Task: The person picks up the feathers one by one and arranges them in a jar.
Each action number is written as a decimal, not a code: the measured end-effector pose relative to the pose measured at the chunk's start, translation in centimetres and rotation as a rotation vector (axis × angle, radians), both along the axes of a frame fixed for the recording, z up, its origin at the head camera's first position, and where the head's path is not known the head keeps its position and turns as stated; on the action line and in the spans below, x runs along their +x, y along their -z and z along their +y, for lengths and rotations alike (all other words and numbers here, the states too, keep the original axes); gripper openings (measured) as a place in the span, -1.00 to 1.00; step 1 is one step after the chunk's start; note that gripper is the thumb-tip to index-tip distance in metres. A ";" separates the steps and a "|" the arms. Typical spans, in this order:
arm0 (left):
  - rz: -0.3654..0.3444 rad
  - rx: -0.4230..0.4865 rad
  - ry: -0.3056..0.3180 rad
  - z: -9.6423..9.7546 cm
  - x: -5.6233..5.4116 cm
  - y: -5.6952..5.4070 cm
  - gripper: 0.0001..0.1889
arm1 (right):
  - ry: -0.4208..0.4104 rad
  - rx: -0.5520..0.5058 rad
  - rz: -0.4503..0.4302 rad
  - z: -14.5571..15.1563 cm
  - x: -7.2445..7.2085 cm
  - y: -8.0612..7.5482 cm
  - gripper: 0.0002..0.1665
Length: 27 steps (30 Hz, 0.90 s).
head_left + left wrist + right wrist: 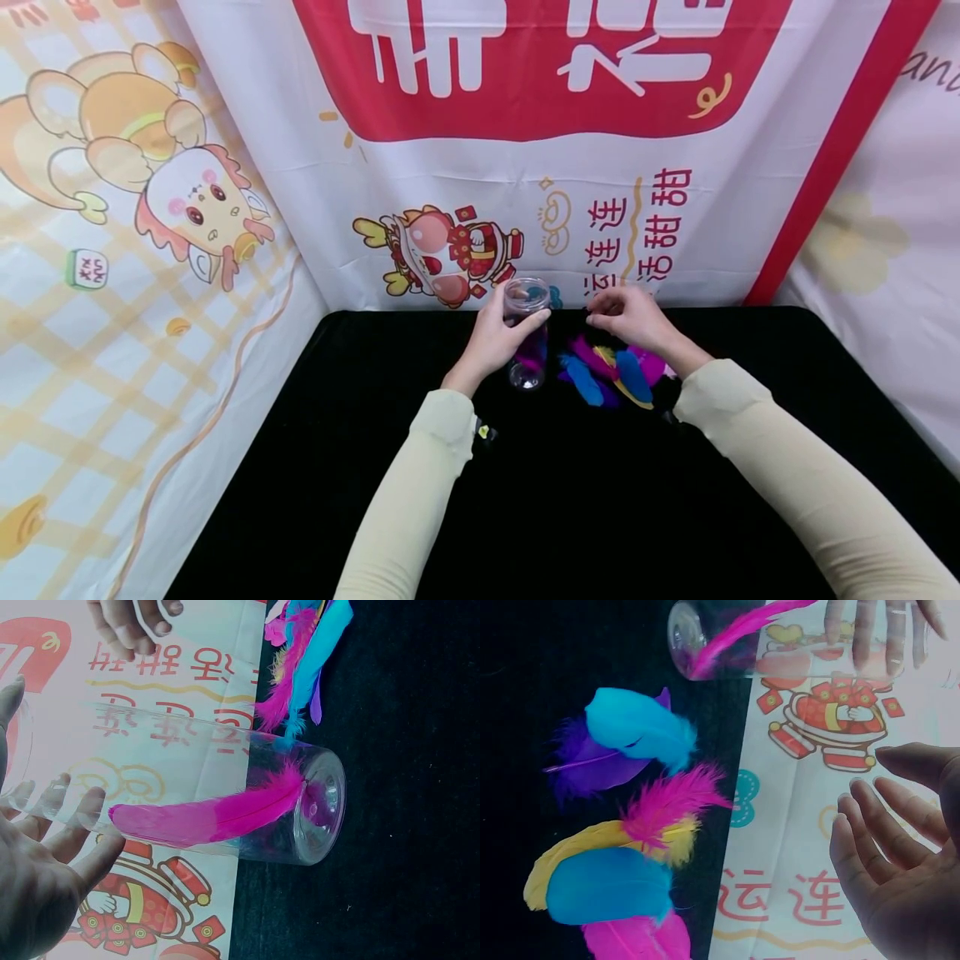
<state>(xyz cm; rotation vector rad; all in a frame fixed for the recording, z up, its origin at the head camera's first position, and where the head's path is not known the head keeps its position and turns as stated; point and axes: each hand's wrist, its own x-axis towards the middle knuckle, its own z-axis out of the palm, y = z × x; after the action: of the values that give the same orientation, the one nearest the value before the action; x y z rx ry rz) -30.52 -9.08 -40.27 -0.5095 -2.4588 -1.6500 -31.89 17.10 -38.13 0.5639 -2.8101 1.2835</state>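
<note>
My left hand [491,337] grips a tall clear jar [527,380] near its open mouth, fingers and thumb around the wall. Inside the jar a single magenta feather [206,821] leans along the side, its fluffy end at the base. To the right, my right hand [900,855] hovers past the feather pile with relaxed, slightly bent fingers and nothing in them. The loose feathers beside the jar include a light blue one [634,720], a purple one [604,765], a yellow one [551,862], a darker blue one [607,885] and a fluffy magenta one [671,802].
A black cloth [600,500] covers the table. Behind its far edge hangs a white printed banner [465,175] with red lettering and a cartoon figure. Patterned fabric [127,333] walls off the left side, and pale fabric [885,333] the right.
</note>
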 end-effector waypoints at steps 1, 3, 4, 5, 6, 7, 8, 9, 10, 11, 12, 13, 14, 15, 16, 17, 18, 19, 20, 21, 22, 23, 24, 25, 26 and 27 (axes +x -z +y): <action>-0.002 -0.001 -0.001 0.0 0.0 0.0 -0.20 | -0.002 0.003 -0.008 0.1 -0.1 0.2 -0.77; -0.005 -0.001 0.000 0.0 0.0 0.0 -0.20 | -0.006 0.009 -0.021 0.3 -0.2 0.5 -0.77; -0.005 -0.001 0.001 0.0 0.0 0.0 -0.20 | -0.007 0.015 -0.022 0.4 -0.3 0.7 -0.77; -0.005 -0.001 0.002 0.0 0.0 0.0 -0.21 | -0.008 0.019 -0.027 0.4 -0.3 0.8 -0.77; -0.004 0.000 0.004 0.0 0.0 0.0 -0.22 | -0.008 0.025 -0.026 0.5 -0.4 0.9 -0.76; -0.003 -0.001 0.004 0.0 0.1 0.0 -0.23 | -0.006 0.029 -0.027 0.6 -0.5 1.1 -0.76; -0.002 -0.001 0.004 0.0 0.0 0.0 -0.24 | -0.004 0.034 -0.028 0.6 -0.5 1.2 -0.77; 0.000 -0.001 0.004 0.0 0.0 0.0 -0.24 | -0.002 0.037 -0.031 0.7 -0.6 1.3 -0.77; 0.001 -0.002 0.003 0.0 0.0 0.0 -0.24 | 0.001 0.040 -0.032 0.7 -0.6 1.4 -0.77; 0.002 -0.002 0.003 0.0 0.0 0.0 -0.24 | 0.002 0.043 -0.035 0.8 -0.7 1.6 -0.77; 0.004 0.000 0.004 -0.1 0.0 0.0 -0.24 | 0.004 0.045 -0.036 0.8 -0.7 1.7 -0.77; 0.004 0.000 0.003 -0.1 0.0 0.0 -0.24 | 0.007 0.046 -0.037 0.9 -0.8 1.9 -0.77; 0.005 -0.001 0.001 -0.1 0.0 0.0 -0.23 | 0.009 0.047 -0.037 0.9 -0.9 2.0 -0.78; 0.004 0.000 0.000 -0.1 0.0 0.0 -0.23 | 0.011 0.049 -0.034 0.9 -0.9 2.2 -0.78; 0.005 0.001 0.000 -0.1 0.0 0.1 -0.22 | 0.013 0.052 -0.031 0.9 -1.0 2.4 -0.78; 0.004 0.002 -0.001 -0.1 0.0 0.1 -0.21 | 0.014 0.055 -0.026 0.9 -1.1 2.6 -0.79; 0.003 0.002 -0.003 -0.1 0.0 0.1 -0.20 | 0.010 0.058 -0.020 1.0 -1.1 2.7 -0.78; 0.002 0.000 -0.005 0.0 0.0 0.1 -0.19 | 0.005 0.062 -0.018 1.0 -1.1 2.9 -0.77; 0.001 -0.001 -0.007 0.0 0.0 0.2 -0.18 | 0.004 0.068 -0.021 1.0 -1.2 3.0 -0.76; 0.000 -0.001 -0.007 0.0 -0.1 0.2 -0.18 | 0.001 0.076 -0.025 1.1 -1.2 3.2 -0.76; -0.001 -0.004 -0.010 0.0 -0.1 0.2 -0.18 | -0.004 0.083 -0.036 1.1 -1.2 3.2 -0.75; -0.003 -0.007 -0.014 0.0 0.0 0.2 -0.18 | -0.008 0.090 -0.050 1.2 -1.2 3.3 -0.73; -0.004 -0.010 -0.017 0.0 0.0 0.2 -0.17 | -0.011 0.097 -0.065 1.2 -1.1 3.3 -0.72; -0.005 -0.013 -0.019 0.0 0.0 0.2 -0.18 | -0.009 0.105 -0.083 1.3 -1.1 3.3 -0.71; -0.005 -0.013 -0.021 0.0 0.0 0.2 -0.17 | -0.008 0.112 -0.099 1.3 -1.2 3.3 -0.70; -0.005 -0.013 -0.022 0.0 0.1 0.1 -0.17 | -0.010 0.119 -0.111 1.3 -1.1 3.3 -0.69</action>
<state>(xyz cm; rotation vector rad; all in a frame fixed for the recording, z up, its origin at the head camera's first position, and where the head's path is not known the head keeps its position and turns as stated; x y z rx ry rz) -30.45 -9.05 -40.39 -0.4785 -2.4719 -1.6296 -33.02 18.43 -41.42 0.5265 -2.9942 1.1920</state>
